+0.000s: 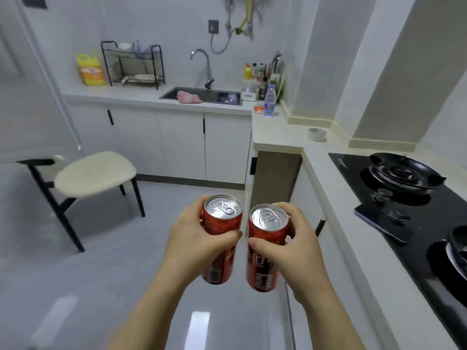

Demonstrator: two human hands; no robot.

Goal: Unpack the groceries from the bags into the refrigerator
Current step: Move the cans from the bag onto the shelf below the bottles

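Two red drink cans with silver tops are held upright side by side above the grey floor. My left hand [194, 238] grips the left can [220, 223] with fingers and thumb curled round its body. My right hand [290, 246] grips the right can [265, 269] the same way. The cans stand a small gap apart, not touching. No grocery bag and no refrigerator shows in the head view.
A cream-seated chair [93, 173] stands on the floor at the left. A counter with a sink [202, 96] runs along the back wall. At the right a counter holds a black hob [394, 198], a phone [381, 222] and a water bottle [270, 99].
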